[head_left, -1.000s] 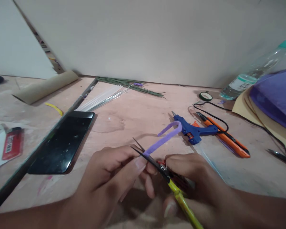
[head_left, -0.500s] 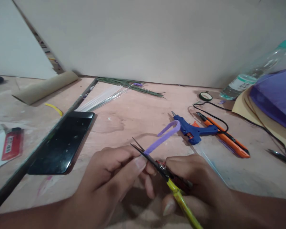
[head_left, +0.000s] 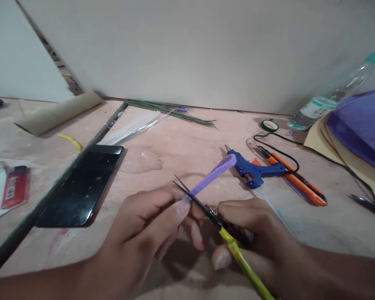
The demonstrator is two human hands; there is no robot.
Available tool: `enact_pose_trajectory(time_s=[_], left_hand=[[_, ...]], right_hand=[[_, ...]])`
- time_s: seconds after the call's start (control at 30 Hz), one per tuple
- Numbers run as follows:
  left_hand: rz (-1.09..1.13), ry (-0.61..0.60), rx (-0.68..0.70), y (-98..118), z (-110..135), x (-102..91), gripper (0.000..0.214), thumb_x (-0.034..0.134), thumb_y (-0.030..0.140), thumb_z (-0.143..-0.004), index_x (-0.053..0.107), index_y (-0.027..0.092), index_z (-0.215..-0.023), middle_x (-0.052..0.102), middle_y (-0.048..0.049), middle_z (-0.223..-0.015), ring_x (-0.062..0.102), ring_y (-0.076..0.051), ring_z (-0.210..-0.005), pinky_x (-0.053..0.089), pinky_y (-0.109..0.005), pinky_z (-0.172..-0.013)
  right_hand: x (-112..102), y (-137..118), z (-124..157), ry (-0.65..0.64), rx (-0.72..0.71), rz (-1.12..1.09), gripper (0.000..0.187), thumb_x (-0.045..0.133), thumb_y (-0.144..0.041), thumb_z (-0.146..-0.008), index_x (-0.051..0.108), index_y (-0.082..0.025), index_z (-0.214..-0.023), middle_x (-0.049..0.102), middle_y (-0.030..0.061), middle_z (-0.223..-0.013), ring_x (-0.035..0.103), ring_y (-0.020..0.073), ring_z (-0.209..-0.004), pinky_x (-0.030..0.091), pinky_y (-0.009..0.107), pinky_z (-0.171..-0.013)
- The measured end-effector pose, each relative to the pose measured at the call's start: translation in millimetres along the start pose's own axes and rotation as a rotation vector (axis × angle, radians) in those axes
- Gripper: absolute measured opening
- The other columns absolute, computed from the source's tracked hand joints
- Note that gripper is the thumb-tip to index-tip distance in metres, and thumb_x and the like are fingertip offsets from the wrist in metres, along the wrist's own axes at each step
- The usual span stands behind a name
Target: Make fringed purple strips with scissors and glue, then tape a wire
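Note:
My left hand (head_left: 156, 225) pinches one end of a narrow purple strip (head_left: 211, 177) between thumb and fingers. The strip rises to the right and bends back on itself at its far end, near the glue gun. In my right hand (head_left: 256, 237) are scissors (head_left: 206, 210) with dark blades and a yellow handle; a red part of them shows beside my fingers. Their blades are slightly parted and cross the strip just above my left thumb. Whether they have cut into it I cannot tell.
A blue glue gun (head_left: 253, 168) and an orange box cutter (head_left: 300, 183) lie at right, near green tape (head_left: 269, 125), a bottle (head_left: 315, 110) and purple sheets (head_left: 359, 125). At left are a phone (head_left: 81, 187), a red lighter (head_left: 15, 187) and a cardboard tube (head_left: 62, 112). Green wires (head_left: 175, 114) lie behind.
The purple strip's free end has swung in against its longer part, so the loop looks narrower. The scissor blades have shifted slightly up and right, and the hands stay nearly in place.

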State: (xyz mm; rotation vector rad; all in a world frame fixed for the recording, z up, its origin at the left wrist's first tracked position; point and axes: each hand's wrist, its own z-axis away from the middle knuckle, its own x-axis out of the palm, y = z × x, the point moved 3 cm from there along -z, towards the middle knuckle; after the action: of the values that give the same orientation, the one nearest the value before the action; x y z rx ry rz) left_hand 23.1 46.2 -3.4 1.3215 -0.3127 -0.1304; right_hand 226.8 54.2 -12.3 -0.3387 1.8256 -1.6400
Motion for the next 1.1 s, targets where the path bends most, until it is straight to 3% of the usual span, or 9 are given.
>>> enact_pose_trajectory(time_s=[0.2,0.33,0.5,0.63,0.73,0.83,1.1], left_hand=[[-0.056,0.023,0.015,1.6,-1.9,-1.3,0.039,0.064,0.042,-0.103,0.078,0.02,-0.074,0.073,-0.0038,-0.065,0.043,-0.011,-0.049,0.032,-0.023,-0.046],[-0.055,-0.018,0.023,-0.3,-2.1,-0.6,0.036,0.063,0.039,-0.105,0.08,0.02,-0.08,0.076,-0.0044,-0.069,0.052,-0.012,-0.053,0.036,-0.023,-0.047],[-0.066,-0.043,0.056,2.2,-4.2,1.8,0.033,0.063,0.031,-0.105,0.081,0.02,-0.079,0.077,-0.0014,-0.069,0.05,-0.009,-0.051,0.037,-0.019,-0.046],[-0.1,-0.013,0.114,9.9,-6.3,4.1,0.032,0.065,0.023,-0.1,0.08,0.02,-0.072,0.077,-0.0002,-0.066,0.051,-0.008,-0.05,0.036,-0.017,-0.044],[-0.098,0.008,0.11,12.5,-6.2,5.1,0.031,0.065,0.021,-0.098,0.079,0.021,-0.07,0.077,0.0005,-0.063,0.051,-0.008,-0.049,0.036,-0.017,-0.043],[-0.111,0.01,0.085,10.9,-5.0,4.6,0.032,0.065,0.024,-0.1,0.079,0.021,-0.071,0.077,0.0,-0.062,0.05,-0.009,-0.048,0.036,-0.018,-0.043],[-0.099,0.01,0.01,3.6,-4.9,3.1,0.035,0.066,0.036,-0.101,0.075,0.02,-0.071,0.075,-0.0014,-0.061,0.047,-0.01,-0.047,0.036,-0.02,-0.044]], right_hand=[[-1.1,-10.2,-3.3,-0.036,-0.082,-0.008,0.03,0.075,-0.052,-0.102,0.074,-0.023,-0.098,0.051,-0.007,-0.072,0.043,0.0086,-0.063,0.032,0.025,-0.06],[-1.2,-9.4,-3.4,-0.041,-0.059,0.04,0.034,0.073,-0.057,-0.103,0.078,-0.023,-0.099,0.057,-0.0054,-0.074,0.047,0.0095,-0.065,0.035,0.026,-0.062],[-1.4,-6.0,-0.9,-0.049,-0.041,0.037,0.038,0.072,-0.059,-0.102,0.078,-0.022,-0.098,0.067,-0.0019,-0.081,0.055,0.011,-0.069,0.039,0.026,-0.064],[-1.3,-5.4,-0.4,-0.072,-0.038,-0.015,0.028,0.074,-0.05,-0.103,0.076,-0.023,-0.099,0.065,-0.0038,-0.081,0.053,0.0098,-0.07,0.039,0.024,-0.066],[-1.0,-4.5,-0.5,-0.087,-0.006,-0.051,0.032,0.076,-0.053,-0.101,0.077,-0.021,-0.097,0.062,-0.0039,-0.079,0.05,0.0098,-0.067,0.038,0.025,-0.065],[-1.4,-4.0,-0.3,-0.083,0.023,-0.061,0.04,0.077,-0.058,-0.099,0.076,-0.019,-0.091,0.064,-0.0022,-0.079,0.05,0.011,-0.068,0.039,0.026,-0.065],[-1.6,-4.6,-0.1,-0.066,-0.008,-0.085,0.033,0.081,-0.054,-0.098,0.078,-0.021,-0.093,0.064,-0.0052,-0.079,0.053,0.0086,-0.068,0.04,0.023,-0.066]])
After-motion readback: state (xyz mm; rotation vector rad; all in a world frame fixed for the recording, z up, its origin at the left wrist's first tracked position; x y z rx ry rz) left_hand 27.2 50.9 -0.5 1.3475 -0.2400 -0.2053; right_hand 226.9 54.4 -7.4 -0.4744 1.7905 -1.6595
